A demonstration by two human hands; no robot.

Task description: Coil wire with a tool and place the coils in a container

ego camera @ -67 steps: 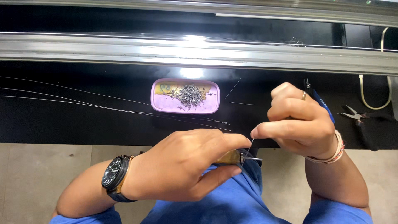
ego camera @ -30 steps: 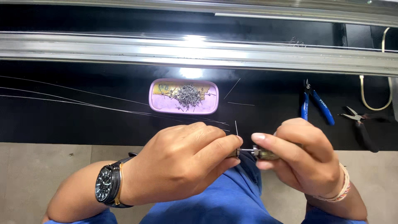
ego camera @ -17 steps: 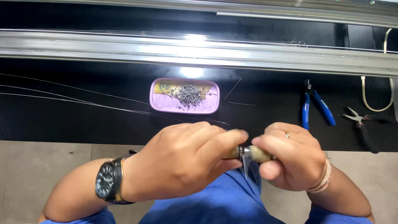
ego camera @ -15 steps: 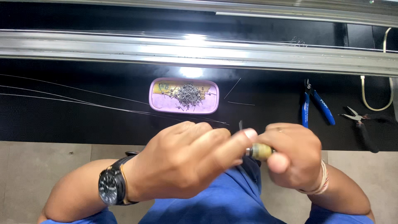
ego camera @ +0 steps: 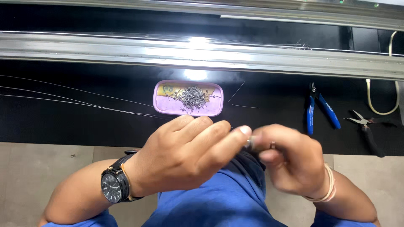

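- The left hand [ego camera: 185, 157] was curled with its fingers bent forward, its index fingertip pinching a small metal part [ego camera: 250, 143] against the other hand.
- The right hand [ego camera: 290, 162] was closed around the same small part; it was blurred, so how its fingers sat could not be made out.
- The small part was held between the two hands, above the person's lap and just in front of the edge of the black bench [ego camera: 84, 122].
- A wristwatch [ego camera: 112, 188] sat on the left wrist and a pale bracelet [ego camera: 328, 189] on the right.
- A pink tray [ego camera: 168, 107] holding a heap of small metal pins [ego camera: 192, 96] lay on the bench beyond the hands.
- Thin wires [ego camera: 75, 101] ran in from the left towards the tray.
- Blue-handled pliers [ego camera: 320, 111] and black-handled pliers [ego camera: 368, 128] lay to the right, well apart from the hands.
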